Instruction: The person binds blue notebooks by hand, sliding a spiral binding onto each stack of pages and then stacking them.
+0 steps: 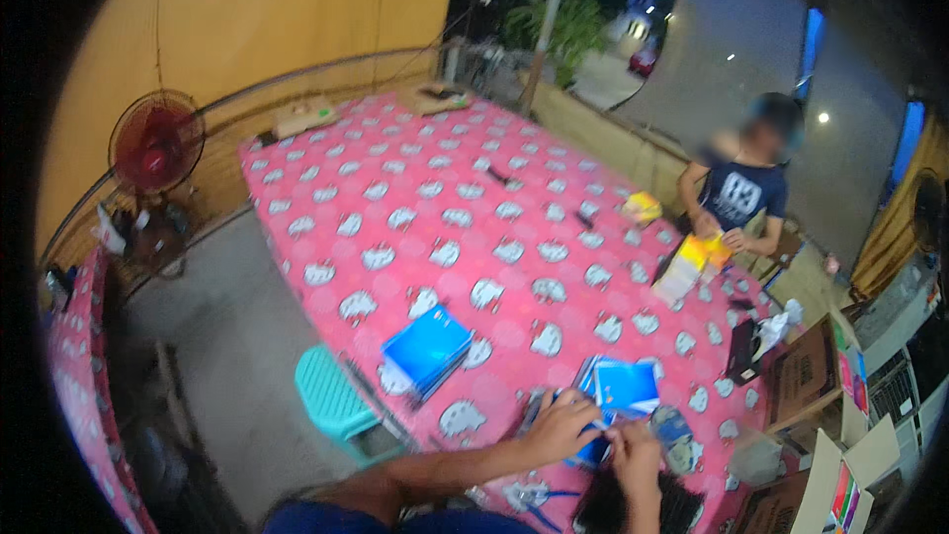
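My left hand (561, 427) and my right hand (635, 450) meet close together over the near edge of the table. The fingers of both are pinched around something small and pale between them, too small to make out. Just beyond them lies a loose stack of blue booklets (627, 386), partly covered by my hands. A neater stack of blue booklets (429, 344) sits farther left. Under my right forearm is a black bundle (603, 508), partly hidden. Beside it, near my body, are some blue strips and clear plastic (529, 496).
A pink patterned cloth covers the large table (415, 213). Across it, at right, a person (748, 183) handles yellow-orange packets (692, 265). Open cardboard boxes (835, 485) stand at my right. A turquoise stool (331, 391) is at the left edge, a red fan (156, 148) beyond.
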Available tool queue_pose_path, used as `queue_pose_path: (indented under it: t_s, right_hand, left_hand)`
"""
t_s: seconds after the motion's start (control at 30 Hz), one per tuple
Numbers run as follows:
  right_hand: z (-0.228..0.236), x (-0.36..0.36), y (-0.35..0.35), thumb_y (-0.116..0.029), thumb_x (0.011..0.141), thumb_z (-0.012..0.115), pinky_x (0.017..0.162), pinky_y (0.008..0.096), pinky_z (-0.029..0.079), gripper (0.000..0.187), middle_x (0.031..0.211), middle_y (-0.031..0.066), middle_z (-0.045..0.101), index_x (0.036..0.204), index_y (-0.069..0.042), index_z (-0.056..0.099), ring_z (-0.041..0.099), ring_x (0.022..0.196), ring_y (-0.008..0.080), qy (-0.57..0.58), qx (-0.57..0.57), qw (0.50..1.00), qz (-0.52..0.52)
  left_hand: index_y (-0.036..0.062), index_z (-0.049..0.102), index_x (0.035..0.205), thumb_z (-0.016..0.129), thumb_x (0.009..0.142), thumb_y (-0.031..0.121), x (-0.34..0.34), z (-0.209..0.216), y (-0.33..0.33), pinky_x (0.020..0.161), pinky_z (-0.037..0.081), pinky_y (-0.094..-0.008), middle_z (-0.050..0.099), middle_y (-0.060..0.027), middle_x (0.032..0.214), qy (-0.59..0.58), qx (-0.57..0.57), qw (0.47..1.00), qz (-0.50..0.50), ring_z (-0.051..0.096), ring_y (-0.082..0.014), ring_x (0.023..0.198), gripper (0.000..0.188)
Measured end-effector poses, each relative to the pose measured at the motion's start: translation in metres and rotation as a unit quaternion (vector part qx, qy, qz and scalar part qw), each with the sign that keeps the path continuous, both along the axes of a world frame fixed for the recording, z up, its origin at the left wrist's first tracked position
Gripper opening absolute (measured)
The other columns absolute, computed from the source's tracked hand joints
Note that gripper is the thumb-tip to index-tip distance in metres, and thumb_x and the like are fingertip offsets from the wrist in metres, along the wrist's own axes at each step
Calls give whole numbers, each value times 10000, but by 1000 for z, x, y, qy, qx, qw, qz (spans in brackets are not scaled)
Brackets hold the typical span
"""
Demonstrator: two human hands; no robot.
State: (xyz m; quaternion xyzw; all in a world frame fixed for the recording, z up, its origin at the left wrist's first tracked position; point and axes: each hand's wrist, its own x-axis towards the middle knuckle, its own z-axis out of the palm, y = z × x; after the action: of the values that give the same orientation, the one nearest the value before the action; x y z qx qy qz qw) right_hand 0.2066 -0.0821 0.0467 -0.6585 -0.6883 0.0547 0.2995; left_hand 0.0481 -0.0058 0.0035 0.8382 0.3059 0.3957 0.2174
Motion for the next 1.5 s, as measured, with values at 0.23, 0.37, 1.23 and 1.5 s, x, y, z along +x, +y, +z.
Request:
queue_pose_path:
  t_s: [0.23,0.37,1.23,1.5]
  right_hand:
    - [4,-18,6,-83,797,667,664,387,430,141,798,161,555,871,15,596,543,738,311,64,-1,998,-20]
    - [2,7,7,-130,806,678,681,352,457,212,888,152,614,965,2,632,582,781,280,41,9,999,11]
    - [-65,219,7,-131,664,688,787,389,512,503,992,252,645,1140,-12,573,637,940,373,34,-109,956,-269]
    - [-52,128,-4,-67,669,755,837,314,467,513,1031,82,620,1125,-10,529,589,936,172,326,-2,945,9]
  left_hand:
    - [152,643,1017,678,788,259,-10,-7,0,913,316,-502,637,-48,1017,-20,-22,999,26,509,-272,1043,255]
    - [149,646,997,684,788,254,-5,-11,2,942,301,-503,640,-32,1018,-6,-4,1000,-3,509,-252,1054,237]
    - [94,648,902,804,692,270,3,-7,7,1011,296,-521,395,-252,1326,-41,-14,999,28,370,-431,1234,315]
    - [96,652,800,869,577,227,7,3,11,1004,314,-521,395,-218,1366,-29,-17,999,-2,364,-421,1245,337]
